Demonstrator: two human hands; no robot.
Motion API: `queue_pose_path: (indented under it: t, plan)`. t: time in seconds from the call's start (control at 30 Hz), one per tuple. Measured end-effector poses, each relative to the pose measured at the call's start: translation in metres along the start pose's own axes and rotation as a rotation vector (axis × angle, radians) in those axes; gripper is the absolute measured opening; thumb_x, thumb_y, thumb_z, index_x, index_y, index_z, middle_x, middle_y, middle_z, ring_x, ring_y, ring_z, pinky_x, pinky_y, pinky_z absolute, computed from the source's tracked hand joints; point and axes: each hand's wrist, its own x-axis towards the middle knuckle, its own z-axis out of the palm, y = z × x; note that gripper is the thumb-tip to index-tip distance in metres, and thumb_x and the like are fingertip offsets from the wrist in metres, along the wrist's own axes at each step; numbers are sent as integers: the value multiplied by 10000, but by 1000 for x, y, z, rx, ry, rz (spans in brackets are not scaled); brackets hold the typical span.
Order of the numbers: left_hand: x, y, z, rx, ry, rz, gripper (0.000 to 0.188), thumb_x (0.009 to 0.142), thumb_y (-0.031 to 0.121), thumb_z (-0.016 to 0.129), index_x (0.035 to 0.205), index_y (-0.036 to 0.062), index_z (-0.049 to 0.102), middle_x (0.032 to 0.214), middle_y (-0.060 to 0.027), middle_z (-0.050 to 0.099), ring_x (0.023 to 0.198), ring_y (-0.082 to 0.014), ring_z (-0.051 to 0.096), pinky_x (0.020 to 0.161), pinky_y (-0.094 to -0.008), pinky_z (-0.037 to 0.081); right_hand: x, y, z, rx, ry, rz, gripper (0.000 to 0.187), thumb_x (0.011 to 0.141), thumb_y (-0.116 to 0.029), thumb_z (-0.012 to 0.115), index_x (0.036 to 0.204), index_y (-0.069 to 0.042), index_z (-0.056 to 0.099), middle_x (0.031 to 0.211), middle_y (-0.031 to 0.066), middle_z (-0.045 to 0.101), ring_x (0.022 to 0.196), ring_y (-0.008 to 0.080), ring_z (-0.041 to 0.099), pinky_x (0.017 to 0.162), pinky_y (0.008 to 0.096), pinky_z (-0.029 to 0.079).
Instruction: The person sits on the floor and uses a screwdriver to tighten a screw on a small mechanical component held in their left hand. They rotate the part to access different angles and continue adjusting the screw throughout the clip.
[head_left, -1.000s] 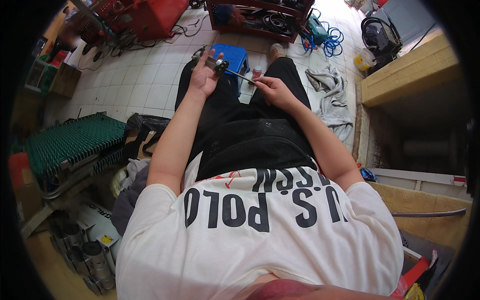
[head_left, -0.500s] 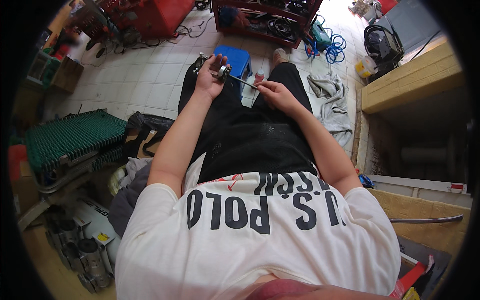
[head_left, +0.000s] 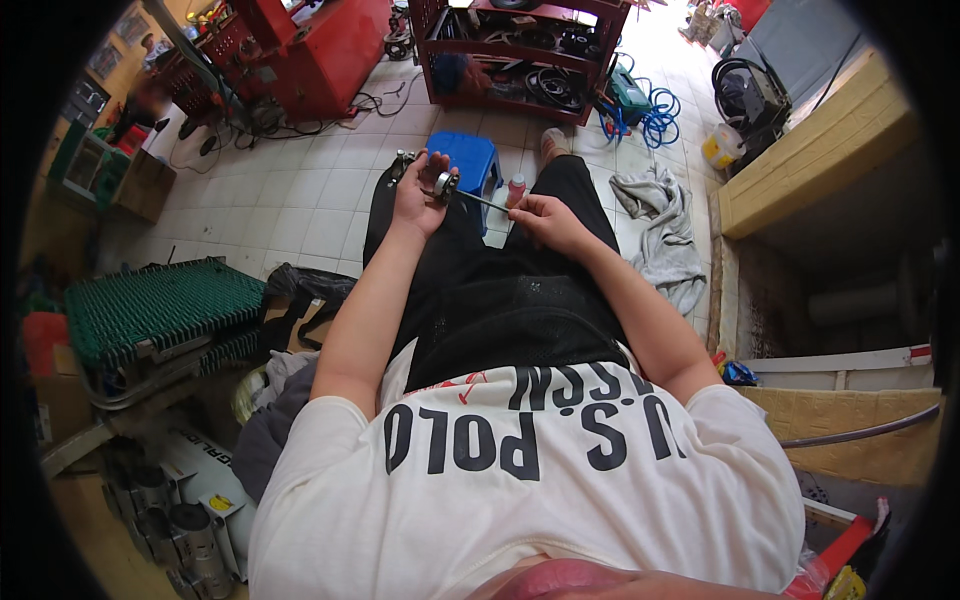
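Observation:
Above my left thigh, my left hand (head_left: 418,200) is turned palm up, its fingers curled round a small metal part with a round silver ring (head_left: 446,184). Just past those fingers a shiny bit of metal (head_left: 404,157) shows; whether it belongs to the same part I cannot tell. My right hand (head_left: 548,222) pinches the near end of a thin dark rod (head_left: 484,200). The rod slants up to the left and its far end meets the round part. Behind the hands stand a blue plastic stool (head_left: 465,152) and a small bottle of pink liquid (head_left: 516,188).
A red tool cart (head_left: 520,60) stands ahead on white floor tiles, with a coiled blue hose (head_left: 660,115) beside it. A grey cloth (head_left: 655,225) lies right of my leg. To the left is a green woven folding seat (head_left: 165,300); yellow-edged steps (head_left: 830,140) line the right.
The whole view has tilted upward, so hands and surroundings sit lower in it. Both hands keep their hold on the metal part and the rod, with little visible motion between them.

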Motion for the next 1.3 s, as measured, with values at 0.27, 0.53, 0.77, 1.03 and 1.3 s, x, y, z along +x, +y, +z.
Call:
queue_pose_path:
  t: [0.27, 0.53, 0.77, 1.03, 1.3]
  plan:
    - [-5, 0, 6, 26, 29, -8, 121, 982, 177, 655, 1101, 168, 666, 957, -18, 711, 981, -192, 685, 946, -457, 549, -5, -7, 0, -51, -59, 21, 296, 1059, -293, 551, 1003, -24, 663, 704, 7, 634, 607, 89, 575, 563, 254, 476]
    - [12, 12, -28, 201, -113, -83, 275, 1003, 245, 619, 1278, 229, 628, 904, 2, 656, 877, -172, 662, 895, -423, 555, -5, -8, 1, -50, -98, 7, 310, 1083, -293, 501, 1013, -23, 636, 706, 7, 613, 614, 96, 575, 584, 260, 478]
    - [0, -3, -1, 406, -28, 0, 400, 975, 279, 678, 1360, 230, 582, 1052, -6, 662, 941, -171, 674, 848, -400, 577, -7, -5, -7, 15, -107, 45, 337, 1090, -316, 483, 1017, -25, 636, 681, -2, 582, 592, 97, 565, 562, 252, 454]
    - [-14, 2, 11, 430, -171, -108, 657, 933, 175, 733, 1495, 294, 416, 1310, -62, 611, 1212, -251, 630, 943, -442, 560, -4, -7, -12, 116, -60, 109, 344, 1081, -322, 502, 1013, -25, 662, 657, 1, 567, 540, 110, 525, 536, 256, 413]
    - [-15, 8, -2, 433, -32, -85, 676, 911, 103, 735, 1465, 284, 393, 1235, -36, 636, 1122, -219, 679, 903, -424, 542, 7, -7, 4, 307, -33, 136, 283, 1047, -297, 575, 1121, -35, 651, 706, 9, 595, 551, 104, 518, 517, 254, 416]
